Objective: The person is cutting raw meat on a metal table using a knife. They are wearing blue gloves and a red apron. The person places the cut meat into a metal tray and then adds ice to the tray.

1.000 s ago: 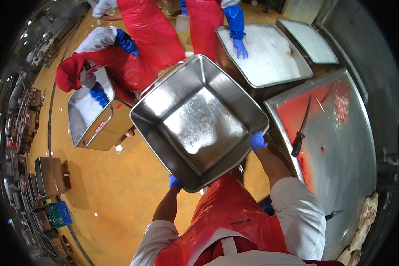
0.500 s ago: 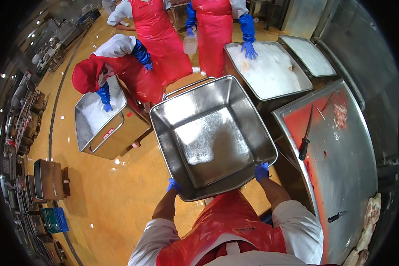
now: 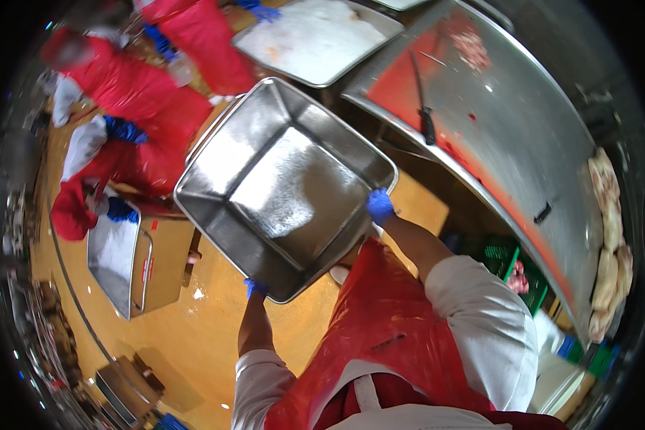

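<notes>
A large, square stainless-steel tub [image 3: 226, 161] stands in front of me, its bare inside shining and a dark shadow on its bottom. My left hand [image 3: 255, 288], in a blue glove, is closed over the rim at the near left corner. Farther right, my right hand [image 3: 380, 206], gloved the same way, grips the rim by the right corner. Most of the fingers are hidden behind the metal edge.
On my right is a steel worktable [image 3: 509, 143] with two knives, including a long one [image 3: 424, 111], and meat pieces [image 3: 602, 236] along its edge. A green crate [image 3: 499, 258] sits beneath. Ice-filled tubs [image 3: 315, 36] and co-workers in red aprons [image 3: 193, 36] are beyond.
The view has swung to the right, so co-workers and ice tubs sit farther left and higher. The tub appears turned within the picture; both hands keep their hold on its rim.
</notes>
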Demonstrator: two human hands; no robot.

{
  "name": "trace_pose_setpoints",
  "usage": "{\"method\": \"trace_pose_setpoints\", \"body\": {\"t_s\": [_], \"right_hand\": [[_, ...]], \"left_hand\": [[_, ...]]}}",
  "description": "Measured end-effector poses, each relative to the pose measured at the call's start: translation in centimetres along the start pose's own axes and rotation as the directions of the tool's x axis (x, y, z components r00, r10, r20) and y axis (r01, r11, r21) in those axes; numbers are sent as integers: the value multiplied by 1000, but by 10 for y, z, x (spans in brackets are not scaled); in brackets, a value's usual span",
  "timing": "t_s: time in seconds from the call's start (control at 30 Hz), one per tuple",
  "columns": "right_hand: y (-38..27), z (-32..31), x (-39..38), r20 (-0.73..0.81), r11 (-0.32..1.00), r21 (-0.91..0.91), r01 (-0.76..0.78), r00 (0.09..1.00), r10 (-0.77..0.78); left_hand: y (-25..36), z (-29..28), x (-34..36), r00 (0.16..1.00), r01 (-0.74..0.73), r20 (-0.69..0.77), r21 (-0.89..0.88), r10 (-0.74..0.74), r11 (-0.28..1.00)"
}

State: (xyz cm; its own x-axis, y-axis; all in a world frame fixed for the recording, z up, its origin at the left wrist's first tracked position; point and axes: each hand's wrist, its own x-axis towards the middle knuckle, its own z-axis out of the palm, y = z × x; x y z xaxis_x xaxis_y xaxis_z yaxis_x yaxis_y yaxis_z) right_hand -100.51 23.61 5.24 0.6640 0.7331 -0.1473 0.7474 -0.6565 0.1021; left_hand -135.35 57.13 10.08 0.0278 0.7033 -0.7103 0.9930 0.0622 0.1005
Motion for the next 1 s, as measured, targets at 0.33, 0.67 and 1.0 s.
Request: {"method": "trace_pose_setpoints", "body": {"t_s": [0.33, 0.67, 1.0], "right_hand": [[46, -79, -111, 88, 685, 724, -74, 996, 14], [271, -166, -289, -356, 563, 820, -100, 682, 639], [406, -88, -286, -250, 833, 492, -253, 876, 413]], "left_hand": [[30, 78, -107, 652, -745, 26, 208, 758, 634], [260, 173, -227, 23, -997, -84, 71, 996, 29], [490, 202, -368, 39, -797, -39, 602, 998, 55]]}}
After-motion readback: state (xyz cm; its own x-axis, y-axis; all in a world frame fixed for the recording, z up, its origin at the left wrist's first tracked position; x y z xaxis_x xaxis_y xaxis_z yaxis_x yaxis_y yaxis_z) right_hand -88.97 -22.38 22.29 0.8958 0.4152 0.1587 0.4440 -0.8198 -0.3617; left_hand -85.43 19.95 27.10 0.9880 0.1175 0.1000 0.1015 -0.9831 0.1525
